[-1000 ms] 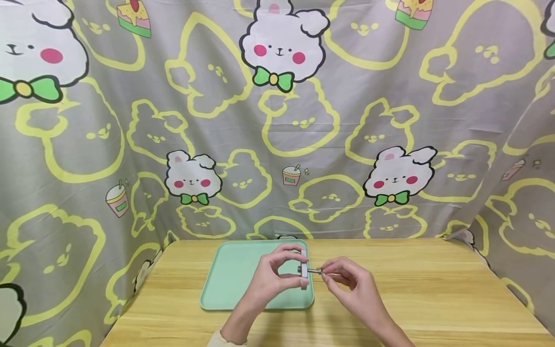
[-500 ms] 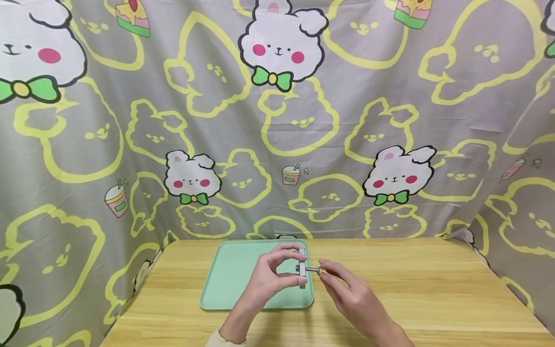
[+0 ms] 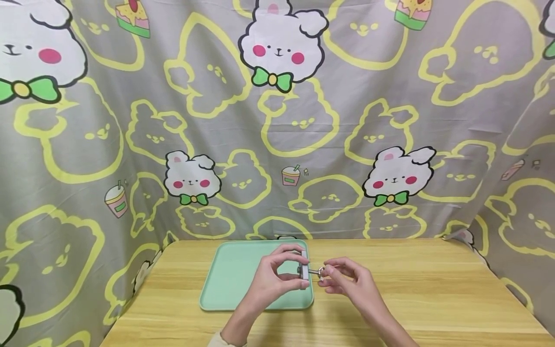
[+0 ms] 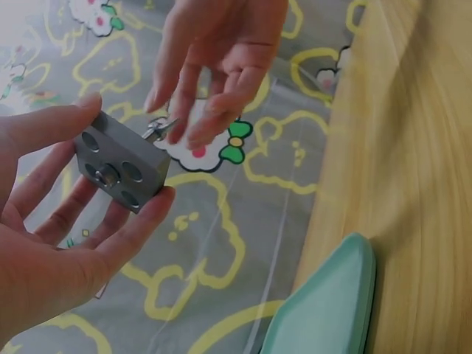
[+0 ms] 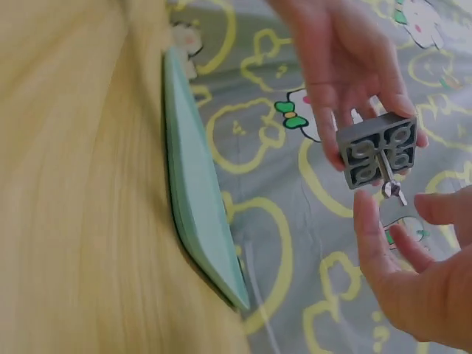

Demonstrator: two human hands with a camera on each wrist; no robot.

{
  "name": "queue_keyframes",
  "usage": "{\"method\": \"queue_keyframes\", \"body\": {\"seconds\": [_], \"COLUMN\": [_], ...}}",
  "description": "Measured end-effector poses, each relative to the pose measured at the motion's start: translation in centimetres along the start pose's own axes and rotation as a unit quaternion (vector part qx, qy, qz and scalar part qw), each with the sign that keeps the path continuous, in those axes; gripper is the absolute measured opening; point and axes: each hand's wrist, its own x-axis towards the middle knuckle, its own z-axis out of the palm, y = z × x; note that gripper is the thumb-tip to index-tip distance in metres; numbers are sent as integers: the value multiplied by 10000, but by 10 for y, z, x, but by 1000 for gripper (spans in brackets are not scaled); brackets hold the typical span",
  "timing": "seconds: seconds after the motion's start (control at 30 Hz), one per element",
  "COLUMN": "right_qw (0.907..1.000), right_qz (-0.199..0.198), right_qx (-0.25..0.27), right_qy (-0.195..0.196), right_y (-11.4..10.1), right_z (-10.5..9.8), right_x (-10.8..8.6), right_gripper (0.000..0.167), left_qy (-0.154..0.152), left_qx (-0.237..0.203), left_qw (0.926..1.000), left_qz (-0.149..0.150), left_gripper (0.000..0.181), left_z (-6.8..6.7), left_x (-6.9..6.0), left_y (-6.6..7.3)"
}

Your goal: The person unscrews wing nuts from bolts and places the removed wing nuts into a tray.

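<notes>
My left hand (image 3: 270, 278) grips a small grey block (image 4: 122, 158) by its edges, between thumb and fingers, above the right side of the tray. Several round holes show in the block's near face in the left wrist view. A metal bolt (image 5: 385, 168) passes through its middle, its head on the left-hand side. On the bolt's free end sits a wing nut (image 5: 391, 190). My right hand (image 3: 354, 280) is at that end, fingers and thumb spread around the wing nut. In the right wrist view a gap shows between fingertips and nut.
A mint-green tray (image 3: 231, 279) lies on the wooden table (image 3: 433, 289), left of centre, partly under the left hand. A grey patterned curtain (image 3: 269, 140) hangs behind the table and along both sides.
The right hand's fingers have shifted around the wing nut, from pinching it to spread apart. The left hand and the block stay nearly in place.
</notes>
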Motion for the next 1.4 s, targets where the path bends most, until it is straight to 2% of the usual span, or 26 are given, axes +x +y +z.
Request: {"method": "queue_keyframes", "body": {"seconds": [0.07,0.13,0.3,0.47,0.6,0.73,0.8,0.9,1.07,1.17,1.23,1.33,1.4], "right_qw": [9981,9958,9962,9991,9989,9926,9858,9700,9293,8929,8648,8249,8082], "right_qz": [482,682,590,173,-332,-1053,-1487,-2142,-3217,-3953,-4478,-5156,-5420], "right_qx": [303,481,505,234,-65,-470,-704,-1109,-1804,-2152,-2270,-2314,-2302], "right_qy": [-223,-383,-396,-294,-321,-369,-351,-307,-213,-64,20,80,66], "right_y": [0,0,1,1,0,3,5,7,9,10,11,11,10], "right_z": [-1,-2,-2,-2,-2,-1,0,0,1,2,3,4,5], "right_x": [0,0,1,1,0,-1,-2,-2,-2,1,3,7,9], "right_gripper": [40,40,35,33,25,8,8,17,33,40,39,22,8], "left_qy": [-64,-86,-64,-101,-147,-91,-65,-59,-18,26,52,84,102], "left_qx": [84,151,188,84,-105,-167,-184,-241,-367,-471,-475,-449,-407], "left_qw": [9998,9996,9998,9999,9998,9998,9998,9997,9992,9985,9985,9986,9988], "left_qz": [138,221,83,-6,-5,-42,-50,-66,-183,-265,-274,-260,-254], "left_gripper": [35,34,35,34,34,35,35,36,37,39,41,42,42], "left_z": [2,3,4,3,3,1,1,-1,-3,-4,-5,-6,-7], "left_x": [0,-1,-1,-1,-1,0,0,0,0,0,0,-1,-1], "left_y": [-1,-2,-2,-3,-4,-4,-3,-2,-1,-1,-1,-1,-1]}}
